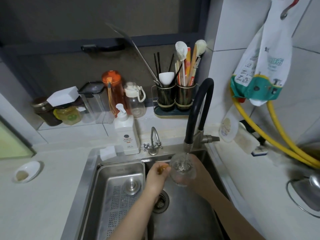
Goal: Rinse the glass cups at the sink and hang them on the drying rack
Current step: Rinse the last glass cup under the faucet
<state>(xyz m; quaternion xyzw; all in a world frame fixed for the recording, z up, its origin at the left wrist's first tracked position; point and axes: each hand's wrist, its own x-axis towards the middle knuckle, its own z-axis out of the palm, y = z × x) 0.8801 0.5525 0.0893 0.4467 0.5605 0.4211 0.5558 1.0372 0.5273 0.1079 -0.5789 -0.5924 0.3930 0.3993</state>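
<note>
Glass cup under black tap, approx 3 o'clock of sink, tilted, mouth up toward spout, water stream running into it. Left hand pinching amber handle at cup's 9 o'clock side. Right hand behind/under cup on far side, seen partly thru glass; looks cupped round body, exact finger lie can't tell. Hands close together, cup between them. Drain just below at 6 o'clock. Perforated steel tray w/ round plug in left half of sink. Small 2nd tap and white soap pump bottle at 12 o'clock on back rim. Utensil holder w/ brushes and chopsticks further back.
</note>
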